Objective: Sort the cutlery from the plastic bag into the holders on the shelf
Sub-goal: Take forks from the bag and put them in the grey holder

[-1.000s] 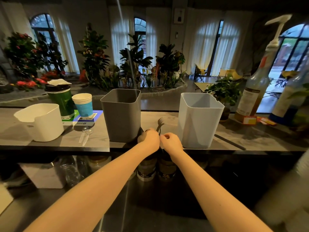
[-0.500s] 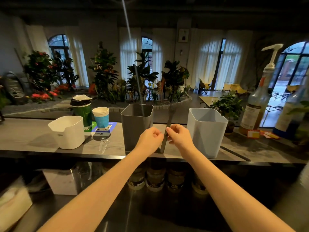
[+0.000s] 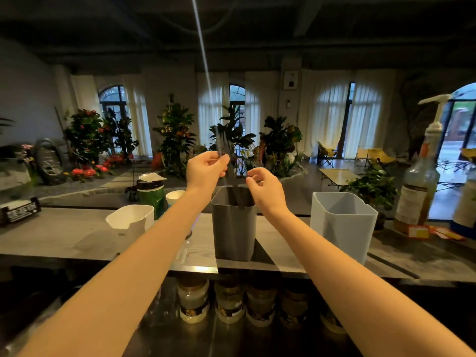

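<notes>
A narrow clear plastic bag [image 3: 222,140] is held up over the grey holder [image 3: 233,233], pinched near its lower part by the left hand [image 3: 204,168]. A long dark piece of cutlery [image 3: 235,186] hangs almost upright from it, its lower end at the holder's mouth; its top is too blurred to name. The grey holder stands upright on the shelf [image 3: 51,238], tall, square and open-topped. A pale blue holder [image 3: 342,228] of like shape stands well to its right, and a shorter white holder [image 3: 128,222] to its left. A clear spoon [image 3: 186,247] lies flat beside the grey one, half hidden.
</notes>
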`<state>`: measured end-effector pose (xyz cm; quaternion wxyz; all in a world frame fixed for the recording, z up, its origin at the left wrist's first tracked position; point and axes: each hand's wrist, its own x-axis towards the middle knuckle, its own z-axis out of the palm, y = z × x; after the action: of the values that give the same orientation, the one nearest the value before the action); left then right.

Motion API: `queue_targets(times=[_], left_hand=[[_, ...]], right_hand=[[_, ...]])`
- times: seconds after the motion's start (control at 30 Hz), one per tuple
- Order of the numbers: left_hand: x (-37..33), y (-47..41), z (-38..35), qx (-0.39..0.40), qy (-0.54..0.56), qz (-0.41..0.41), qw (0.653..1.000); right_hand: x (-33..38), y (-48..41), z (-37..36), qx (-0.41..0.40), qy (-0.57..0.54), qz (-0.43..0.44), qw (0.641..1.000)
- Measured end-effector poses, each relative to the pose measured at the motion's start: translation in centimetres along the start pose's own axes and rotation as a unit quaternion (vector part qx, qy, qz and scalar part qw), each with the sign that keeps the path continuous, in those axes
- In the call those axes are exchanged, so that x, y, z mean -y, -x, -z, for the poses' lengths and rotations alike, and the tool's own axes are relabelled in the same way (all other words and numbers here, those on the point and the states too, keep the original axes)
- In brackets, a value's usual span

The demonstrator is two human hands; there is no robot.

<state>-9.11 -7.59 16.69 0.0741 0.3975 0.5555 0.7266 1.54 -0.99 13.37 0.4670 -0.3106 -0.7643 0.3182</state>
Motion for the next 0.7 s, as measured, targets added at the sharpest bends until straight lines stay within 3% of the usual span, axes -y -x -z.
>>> queue_targets(times=[0.13,0.3,0.53,0.7], left_hand=[[1.5,-1.4,0.3,-0.074,0.007,0.028,0.997],[1.8,-2.1,0.2,-0.129,0.113,0.064,0.983],[6.0,-2.3,-0.9,-0.028,-0.092,0.068,0.993],[8.9,-2.7,-0.6,0.017,-0.275,0.078,0.958]], right_hand=[[-1.2,-0.3,-0.4,-0.027,0.022,-0.009,0.999],[-2.3,-1.1,-1.1,0.015,-0.009,-0.008,1.000],[-2.9,-2.9,-3.7,0.136,0.120,-0.049,0.982],[-4.0,-3.3,-5.1,0.122,0.217,-0.051,0.967]])
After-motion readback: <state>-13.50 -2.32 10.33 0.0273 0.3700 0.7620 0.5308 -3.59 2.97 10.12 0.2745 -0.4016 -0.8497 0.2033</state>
